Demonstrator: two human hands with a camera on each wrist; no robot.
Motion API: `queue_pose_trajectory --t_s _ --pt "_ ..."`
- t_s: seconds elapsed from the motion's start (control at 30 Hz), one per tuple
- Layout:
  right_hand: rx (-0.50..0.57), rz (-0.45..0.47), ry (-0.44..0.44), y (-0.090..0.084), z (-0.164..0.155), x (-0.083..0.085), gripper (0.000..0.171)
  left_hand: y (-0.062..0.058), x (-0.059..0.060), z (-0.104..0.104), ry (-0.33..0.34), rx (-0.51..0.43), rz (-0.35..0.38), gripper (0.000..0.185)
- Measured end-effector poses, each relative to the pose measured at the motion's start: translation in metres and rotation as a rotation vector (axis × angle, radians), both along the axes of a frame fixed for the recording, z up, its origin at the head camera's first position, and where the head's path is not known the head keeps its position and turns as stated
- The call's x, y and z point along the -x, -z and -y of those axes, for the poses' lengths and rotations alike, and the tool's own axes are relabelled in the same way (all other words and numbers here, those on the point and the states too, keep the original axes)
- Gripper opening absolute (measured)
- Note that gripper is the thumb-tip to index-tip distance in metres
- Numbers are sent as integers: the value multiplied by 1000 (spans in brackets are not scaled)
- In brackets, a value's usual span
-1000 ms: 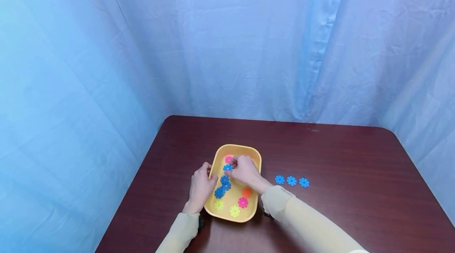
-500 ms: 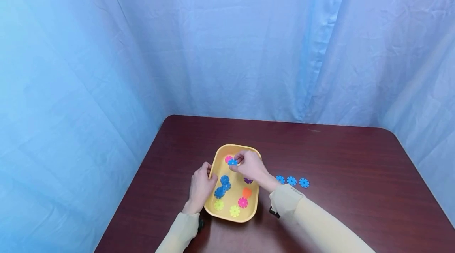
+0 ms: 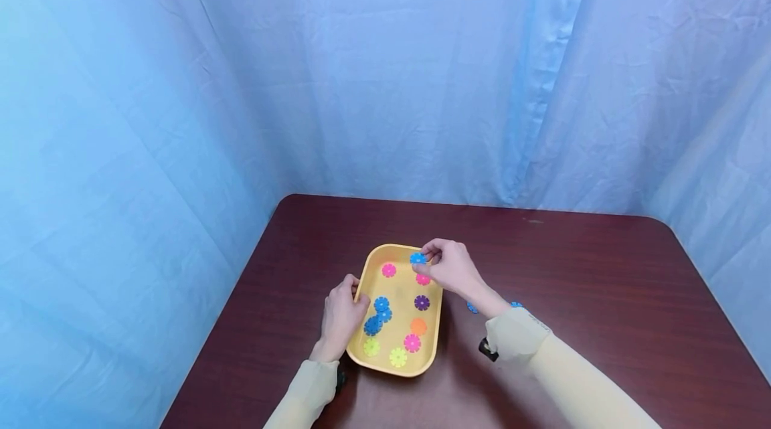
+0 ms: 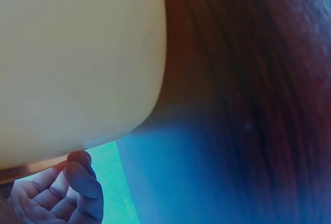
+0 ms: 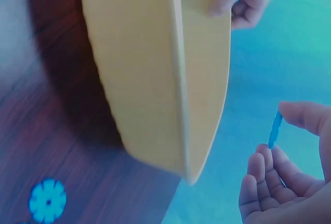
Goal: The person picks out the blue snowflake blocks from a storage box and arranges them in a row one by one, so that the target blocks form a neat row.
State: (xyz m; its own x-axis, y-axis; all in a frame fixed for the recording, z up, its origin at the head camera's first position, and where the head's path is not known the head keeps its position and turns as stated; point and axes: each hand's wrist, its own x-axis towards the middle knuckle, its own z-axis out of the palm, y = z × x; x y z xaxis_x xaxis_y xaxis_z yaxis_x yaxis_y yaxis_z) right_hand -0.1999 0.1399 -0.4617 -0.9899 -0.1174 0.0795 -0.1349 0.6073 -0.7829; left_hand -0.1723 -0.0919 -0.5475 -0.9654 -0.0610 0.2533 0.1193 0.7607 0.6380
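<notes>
A yellow plastic tray (image 3: 402, 290) stands on the table, its left rim gripped by my left hand (image 3: 338, 317). In the left wrist view, the left hand's fingers (image 4: 83, 188) curl at the tray's edge. Over the tray's far right corner, my right hand (image 3: 453, 272) pinches a blue snowflake disc (image 3: 417, 259) between thumb and fingers; the right wrist view shows this disc (image 5: 275, 130) edge-on. Inside the tray lie overlapping blue discs (image 3: 383, 314), a purple disc (image 3: 421, 302), an orange disc (image 3: 418, 326), several pink discs (image 3: 389, 270) and two yellow discs (image 3: 398, 357).
On the dark wooden table (image 3: 578, 268), to the right of the tray, blue discs (image 3: 472, 307) lie partly hidden behind my right forearm. Light blue curtains (image 3: 409, 81) hang behind the table and on both sides.
My right hand has lifted the blue disc from among the others and carried it right and away toward the tray's far right corner. My left hand has stayed on the rim.
</notes>
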Motion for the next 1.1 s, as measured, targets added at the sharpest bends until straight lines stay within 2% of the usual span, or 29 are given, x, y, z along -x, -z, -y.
queue_pose_trajectory --t_s 0.23,0.5,1.1 --pt "-29 -16 35 -3 -33 -1 30 0 1 -1 5 -8 9 15" --pt "-32 -17 75 -4 -62 -6 42 -1 0 0 6 -13 11 15" --pt "-92 -34 146 16 -118 -24 48 1 2 1 5 -20 28 15"
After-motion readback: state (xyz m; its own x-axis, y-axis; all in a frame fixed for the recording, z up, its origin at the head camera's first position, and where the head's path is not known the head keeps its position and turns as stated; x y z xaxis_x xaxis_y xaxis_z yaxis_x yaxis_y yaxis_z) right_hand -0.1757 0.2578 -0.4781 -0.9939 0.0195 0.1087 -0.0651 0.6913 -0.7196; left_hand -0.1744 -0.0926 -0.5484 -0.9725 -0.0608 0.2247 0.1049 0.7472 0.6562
